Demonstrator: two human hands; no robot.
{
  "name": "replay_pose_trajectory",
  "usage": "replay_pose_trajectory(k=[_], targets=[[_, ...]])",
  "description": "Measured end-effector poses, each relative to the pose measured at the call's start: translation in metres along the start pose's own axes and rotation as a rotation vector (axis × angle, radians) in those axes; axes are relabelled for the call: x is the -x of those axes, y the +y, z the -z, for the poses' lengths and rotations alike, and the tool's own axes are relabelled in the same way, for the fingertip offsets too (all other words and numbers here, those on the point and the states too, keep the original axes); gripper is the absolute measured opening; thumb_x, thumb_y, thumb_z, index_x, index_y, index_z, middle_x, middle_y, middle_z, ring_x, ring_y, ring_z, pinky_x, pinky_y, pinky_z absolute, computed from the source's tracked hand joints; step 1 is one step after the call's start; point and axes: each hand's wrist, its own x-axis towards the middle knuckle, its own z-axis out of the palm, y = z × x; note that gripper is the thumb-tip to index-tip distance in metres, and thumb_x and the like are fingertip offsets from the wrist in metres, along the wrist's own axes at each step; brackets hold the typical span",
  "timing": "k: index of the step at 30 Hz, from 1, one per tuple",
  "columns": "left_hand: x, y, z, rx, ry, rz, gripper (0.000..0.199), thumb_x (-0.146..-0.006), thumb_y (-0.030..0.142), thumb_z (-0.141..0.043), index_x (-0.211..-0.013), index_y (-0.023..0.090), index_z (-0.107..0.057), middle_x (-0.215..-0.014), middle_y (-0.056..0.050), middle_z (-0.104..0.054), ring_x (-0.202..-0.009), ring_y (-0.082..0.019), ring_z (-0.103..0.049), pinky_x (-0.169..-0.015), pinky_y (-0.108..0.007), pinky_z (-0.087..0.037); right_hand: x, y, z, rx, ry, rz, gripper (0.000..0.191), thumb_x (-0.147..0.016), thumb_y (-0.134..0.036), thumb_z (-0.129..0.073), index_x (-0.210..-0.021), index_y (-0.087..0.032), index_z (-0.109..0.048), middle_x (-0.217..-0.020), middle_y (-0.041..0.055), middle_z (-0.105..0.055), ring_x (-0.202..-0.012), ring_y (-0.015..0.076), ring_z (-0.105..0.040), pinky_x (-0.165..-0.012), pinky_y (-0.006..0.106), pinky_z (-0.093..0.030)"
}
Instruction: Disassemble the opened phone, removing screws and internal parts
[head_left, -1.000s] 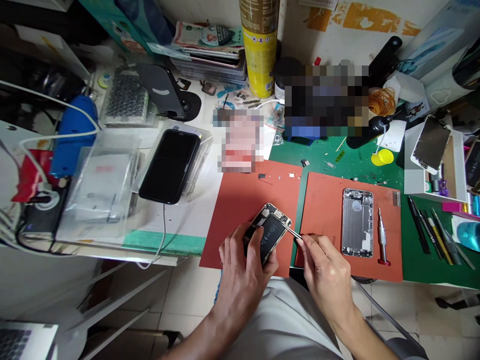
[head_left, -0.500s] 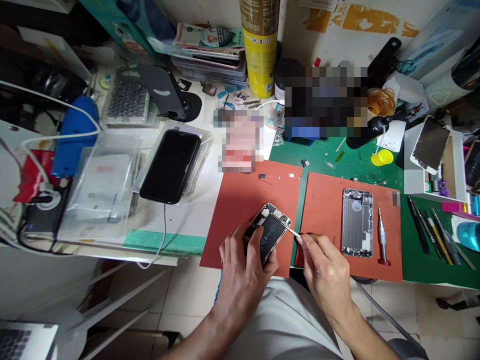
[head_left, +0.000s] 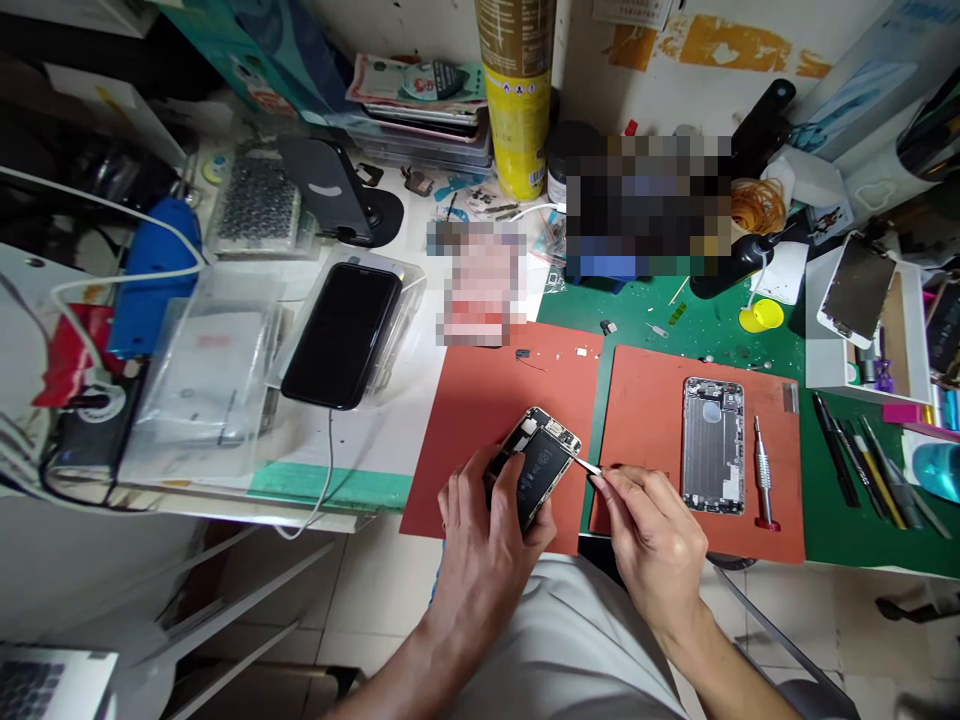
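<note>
An opened smartphone (head_left: 546, 462), its black battery and circuit parts exposed, is tilted above the left red mat (head_left: 480, 400). My left hand (head_left: 491, 510) grips it by its edges, fingers over the battery and thumb at the lower right side. Pinched in my right hand (head_left: 649, 520) are slim metal tweezers (head_left: 589, 467), whose tip meets the phone's upper right edge; whether the tip grips anything is too small to tell. On the right red mat (head_left: 637, 400) lie a second, stripped phone housing (head_left: 713, 445) and a silver screwdriver (head_left: 763, 475) with a red end.
Pens and tweezers-like tools (head_left: 862, 460) lie at the right. A white box (head_left: 862, 370) with a phone screen (head_left: 859, 288) stands behind them. A black phone (head_left: 343, 335) rests on a clear case at left. Tiny parts (head_left: 523, 354) dot the left mat's back.
The tweezers have turned slightly in my right hand, their tip still at the phone's edge. My left hand and the phone stay almost the same; the camera view shifts a little.
</note>
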Motion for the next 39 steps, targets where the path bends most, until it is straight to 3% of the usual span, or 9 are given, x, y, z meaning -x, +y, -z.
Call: replay_pose_trajectory(k=[7, 12, 19, 31, 39], targets=[[0.0000, 0.0002, -0.0003, 0.001, 0.002, 0.010, 0.055, -0.090, 0.020, -0.071, -0.140, 0.011, -0.049, -0.134, -0.025, -0.058, -0.115, -0.038, -0.062, -0.090, -0.053, -0.056, -0.0010, 0.0007, 0.0043, 0.016, -0.072, -0.041, 0.018, -0.098, -0.008, -0.068, -0.114, -0.017, -0.071, -0.095, 0.0054, -0.070, -0.083, 0.0160, -0.066, -0.078, 0.029, -0.055], [-0.0012, 0.0009, -0.0004, -0.005, 0.005, 0.006, 0.055, -0.089, 0.019, -0.071, -0.139, 0.010, -0.050, -0.133, -0.026, -0.059, -0.114, -0.038, -0.062, -0.089, -0.053, -0.057, 0.0014, 0.0018, 0.0076, 0.063, -0.129, 0.019, 0.024, -0.100, -0.007, -0.065, -0.123, -0.014, -0.067, -0.098, 0.0066, -0.069, -0.084, 0.0169, -0.065, -0.079, 0.030, -0.055], [-0.0004, 0.0014, 0.0000, -0.012, 0.001, 0.009, 0.055, -0.090, 0.020, -0.071, -0.140, 0.012, -0.049, -0.133, -0.025, -0.059, -0.116, -0.038, -0.062, -0.090, -0.053, -0.056, 0.0012, -0.0008, 0.0085, 0.123, -0.185, 0.044, 0.021, -0.103, -0.007, -0.059, -0.122, -0.012, -0.066, -0.096, 0.0075, -0.068, -0.083, 0.0185, -0.063, -0.077, 0.032, -0.053], [-0.0003, 0.0019, 0.0012, -0.026, -0.013, 0.008, 0.053, -0.090, 0.018, -0.070, -0.138, 0.012, -0.049, -0.132, -0.025, -0.060, -0.113, -0.037, -0.062, -0.088, -0.051, -0.055, -0.0040, -0.0049, 0.0088, 0.201, -0.149, 0.052, 0.015, -0.102, -0.007, -0.061, -0.112, -0.014, -0.069, -0.089, 0.0050, -0.069, -0.078, 0.0190, -0.058, -0.073, 0.033, -0.048], [-0.0007, 0.0018, 0.0014, -0.010, -0.014, 0.014, 0.053, -0.091, 0.020, -0.069, -0.140, 0.013, -0.048, -0.133, -0.024, -0.058, -0.116, -0.037, -0.061, -0.091, -0.051, -0.054, -0.0043, -0.0035, 0.0016, 0.069, -0.048, 0.040, 0.020, -0.097, -0.001, -0.065, -0.111, -0.016, -0.067, -0.093, 0.0065, -0.071, -0.081, 0.0183, -0.062, -0.077, 0.032, -0.053]])
